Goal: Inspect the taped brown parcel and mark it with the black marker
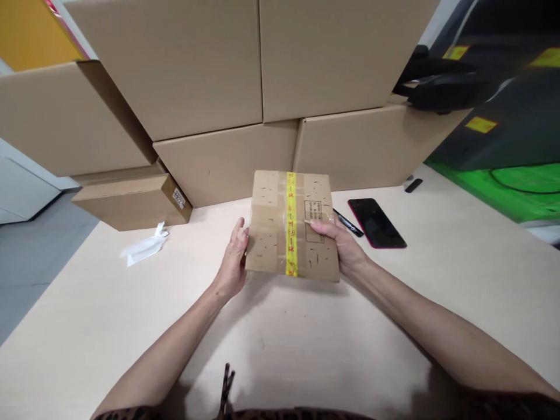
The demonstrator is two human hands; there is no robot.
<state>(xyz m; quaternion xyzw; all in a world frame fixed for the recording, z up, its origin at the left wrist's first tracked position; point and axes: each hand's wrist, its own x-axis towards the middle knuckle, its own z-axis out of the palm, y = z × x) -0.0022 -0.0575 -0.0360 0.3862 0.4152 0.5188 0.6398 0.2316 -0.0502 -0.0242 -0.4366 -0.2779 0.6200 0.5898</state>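
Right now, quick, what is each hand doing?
Left hand: its grip is closed on the left edge of the small taped box.
Right hand: its grip is closed on the box's right side, thumb on top.

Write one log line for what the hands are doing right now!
left hand: grips box's left edge | right hand: grips its right side | small taped box: held above table | phone: lying right of box

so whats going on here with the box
A person holds a small taped cardboard box with both hands: the left hand on its left edge, the right hand on its right side. It is held over a pale table. A black phone and a pen lie to the right, with stacked cartons behind.
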